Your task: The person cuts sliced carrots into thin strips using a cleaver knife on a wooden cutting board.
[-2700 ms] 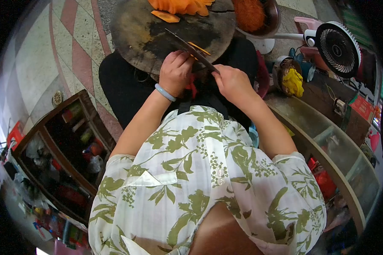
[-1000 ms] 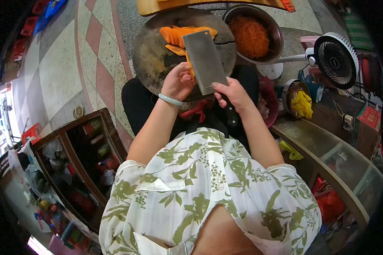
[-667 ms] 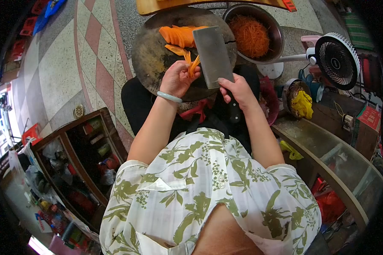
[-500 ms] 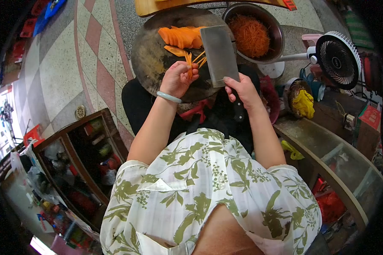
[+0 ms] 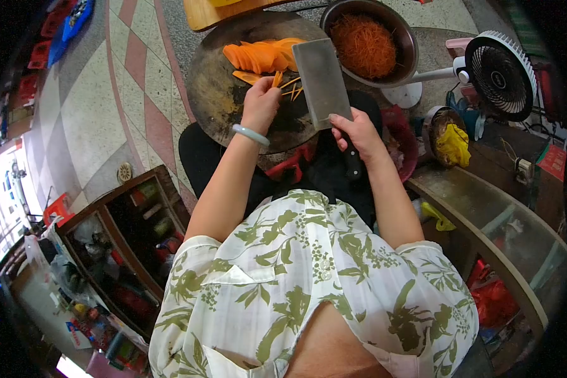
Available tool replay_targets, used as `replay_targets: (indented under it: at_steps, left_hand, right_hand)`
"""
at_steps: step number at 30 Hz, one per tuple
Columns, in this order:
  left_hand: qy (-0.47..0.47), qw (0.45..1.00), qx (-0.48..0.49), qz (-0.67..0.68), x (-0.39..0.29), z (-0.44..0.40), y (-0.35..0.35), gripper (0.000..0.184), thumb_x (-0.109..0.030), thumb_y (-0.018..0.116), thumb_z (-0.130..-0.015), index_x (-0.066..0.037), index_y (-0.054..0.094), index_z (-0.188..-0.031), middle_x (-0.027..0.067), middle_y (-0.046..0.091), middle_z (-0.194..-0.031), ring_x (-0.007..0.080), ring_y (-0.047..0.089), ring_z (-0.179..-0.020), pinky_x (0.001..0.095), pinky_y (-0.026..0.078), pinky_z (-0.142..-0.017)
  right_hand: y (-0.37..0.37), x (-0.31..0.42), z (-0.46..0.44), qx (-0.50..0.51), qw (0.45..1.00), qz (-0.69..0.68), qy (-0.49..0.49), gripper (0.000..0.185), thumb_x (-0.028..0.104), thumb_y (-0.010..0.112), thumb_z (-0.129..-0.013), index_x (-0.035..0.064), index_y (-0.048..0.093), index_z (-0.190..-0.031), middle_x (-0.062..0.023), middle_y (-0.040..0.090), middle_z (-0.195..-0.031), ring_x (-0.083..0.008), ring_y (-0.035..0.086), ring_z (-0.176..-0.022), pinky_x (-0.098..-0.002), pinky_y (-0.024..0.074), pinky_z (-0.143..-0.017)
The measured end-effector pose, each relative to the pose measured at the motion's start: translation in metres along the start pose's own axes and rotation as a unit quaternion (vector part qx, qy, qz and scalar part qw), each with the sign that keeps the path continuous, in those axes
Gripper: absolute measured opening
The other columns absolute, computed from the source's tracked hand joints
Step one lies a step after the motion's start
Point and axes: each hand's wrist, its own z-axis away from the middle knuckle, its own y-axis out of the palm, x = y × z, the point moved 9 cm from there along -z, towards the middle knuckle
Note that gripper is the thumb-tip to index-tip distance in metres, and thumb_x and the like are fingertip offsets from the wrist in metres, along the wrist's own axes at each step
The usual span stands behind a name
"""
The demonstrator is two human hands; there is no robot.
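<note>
My left hand (image 5: 261, 106), with a pale bangle (image 5: 251, 134) at its wrist, is closed on a few carrot strips (image 5: 277, 79) that poke out past the fingertips. My right hand (image 5: 359, 131) grips a cleaver (image 5: 322, 82) by its black handle, the broad blade raised over the right side of a round chopping board (image 5: 211, 82). A fanned stack of carrot slices (image 5: 256, 57) lies on the board beyond my left hand, with a single slice (image 5: 246, 77) beside it. Thin loose carrot sticks (image 5: 292, 88) lie between my left hand and the blade.
A metal bowl (image 5: 414, 53) of shredded carrot (image 5: 363, 47) stands beyond the board to the right. A fan (image 5: 499, 75) sits further right, near a pot with a yellow cloth (image 5: 452, 146). Glass-fronted cabinets (image 5: 101, 211) flank me on both sides.
My left hand has lifted and turned slightly, and less of the carrot strips now shows past its fingers. The cleaver stays in my right hand. The whole view has shifted a little.
</note>
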Motion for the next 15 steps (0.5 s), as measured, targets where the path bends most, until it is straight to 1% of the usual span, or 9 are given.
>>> replay_targets:
  at_steps: [1, 2, 3, 4, 7, 10, 13, 14, 15]
  left_hand:
    - [0.062, 0.991, -0.016, -0.121, -0.012, -0.003, 0.002, 0.035, -0.009, 0.063, -0.090, 0.002, 0.057, -0.123, 0.0136, 0.067, -0.099, 0.0216, 0.066, -0.087, 0.0353, 0.053, -0.072]
    - [0.124, 0.962, -0.032, -0.240, -0.027, -0.001, 0.009, 0.035, -0.011, 0.064, -0.090, 0.002, 0.058, -0.121, 0.0150, 0.068, -0.099, 0.0239, 0.066, -0.088, 0.0373, 0.053, -0.074]
    - [0.184, 0.916, -0.046, -0.353, -0.040, 0.002, 0.018, 0.035, -0.014, 0.066, -0.089, 0.003, 0.058, -0.119, 0.0165, 0.068, -0.098, 0.0262, 0.067, -0.090, 0.0393, 0.053, -0.075]
    - [0.198, 0.883, -0.049, -0.422, -0.045, 0.005, 0.024, 0.039, -0.022, 0.068, -0.088, 0.003, 0.059, -0.116, 0.0206, 0.067, -0.101, 0.0336, 0.067, -0.093, 0.0430, 0.052, -0.080]
    - [0.207, 0.831, -0.034, -0.516, -0.046, 0.005, 0.038, 0.038, -0.026, 0.069, -0.087, 0.003, 0.062, -0.111, 0.0225, 0.068, -0.101, 0.0366, 0.067, -0.094, 0.0436, 0.053, -0.082]
    - [0.169, 0.837, -0.032, -0.520, -0.041, 0.001, 0.038, 0.035, -0.027, 0.068, -0.086, 0.002, 0.065, -0.106, 0.0225, 0.069, -0.095, 0.0363, 0.068, -0.091, 0.0432, 0.053, -0.080]
    - [0.152, 0.883, -0.065, -0.439, -0.040, 0.003, 0.020, 0.031, -0.024, 0.068, -0.086, 0.002, 0.065, -0.101, 0.0203, 0.068, -0.087, 0.0347, 0.068, -0.085, 0.0423, 0.054, -0.076]
    - [0.160, 0.900, -0.060, -0.401, -0.038, 0.001, 0.016, 0.025, -0.022, 0.066, -0.088, 0.000, 0.066, -0.101, 0.0157, 0.071, -0.090, 0.0279, 0.069, -0.081, 0.0393, 0.053, -0.068]
    - [0.119, 0.948, -0.032, -0.295, -0.025, -0.004, 0.011, 0.023, -0.021, 0.066, -0.089, -0.001, 0.066, -0.100, 0.0137, 0.071, -0.089, 0.0257, 0.069, -0.079, 0.0377, 0.052, -0.067]
  right_hand:
    - [0.000, 0.001, 0.000, -0.002, 1.000, 0.003, -0.001, 0.016, 0.018, 0.065, -0.096, 0.0038, 0.060, -0.102, -0.0005, 0.057, -0.069, -0.0074, 0.048, -0.048, -0.0218, 0.0403, -0.043]
    - [-0.001, 0.000, 0.000, -0.004, 1.000, 0.000, -0.001, 0.016, 0.018, 0.065, -0.096, 0.0038, 0.060, -0.103, -0.0005, 0.057, -0.069, -0.0074, 0.048, -0.048, -0.0218, 0.0403, -0.043]
    - [-0.002, 0.000, 0.000, -0.006, 1.000, -0.003, -0.001, 0.016, 0.018, 0.065, -0.096, 0.0038, 0.060, -0.103, -0.0004, 0.057, -0.069, -0.0074, 0.048, -0.048, -0.0218, 0.0403, -0.043]
    - [-0.004, -0.001, 0.000, -0.008, 1.000, -0.005, -0.002, 0.016, 0.018, 0.065, -0.096, 0.0038, 0.060, -0.103, -0.0004, 0.057, -0.069, -0.0074, 0.048, -0.048, -0.0218, 0.0403, -0.043]
    - [-0.010, -0.005, -0.001, -0.014, 1.000, -0.008, 0.002, 0.016, 0.018, 0.065, -0.096, 0.0036, 0.060, -0.102, -0.0004, 0.057, -0.069, -0.0074, 0.048, -0.048, -0.0217, 0.0401, -0.043]
    - [-0.013, -0.007, 0.001, -0.009, 1.000, -0.012, 0.001, 0.018, 0.020, 0.065, -0.096, 0.0025, 0.060, -0.097, -0.0014, 0.058, -0.069, -0.0086, 0.051, -0.049, -0.0235, 0.0405, -0.043]
    - [-0.013, -0.009, 0.001, -0.014, 1.000, -0.012, 0.007, 0.015, 0.017, 0.065, -0.096, 0.0036, 0.060, -0.101, -0.0007, 0.057, -0.070, -0.0076, 0.047, -0.047, -0.0221, 0.0395, -0.042]
    - [-0.012, -0.010, 0.001, -0.010, 1.000, -0.012, 0.007, 0.015, 0.017, 0.065, -0.096, 0.0036, 0.060, -0.101, -0.0008, 0.057, -0.070, -0.0076, 0.047, -0.047, -0.0221, 0.0395, -0.042]
    - [-0.012, -0.010, 0.000, -0.006, 1.000, -0.013, 0.007, 0.015, 0.017, 0.065, -0.096, 0.0036, 0.060, -0.101, -0.0008, 0.056, -0.070, -0.0077, 0.047, -0.047, -0.0221, 0.0395, -0.042]
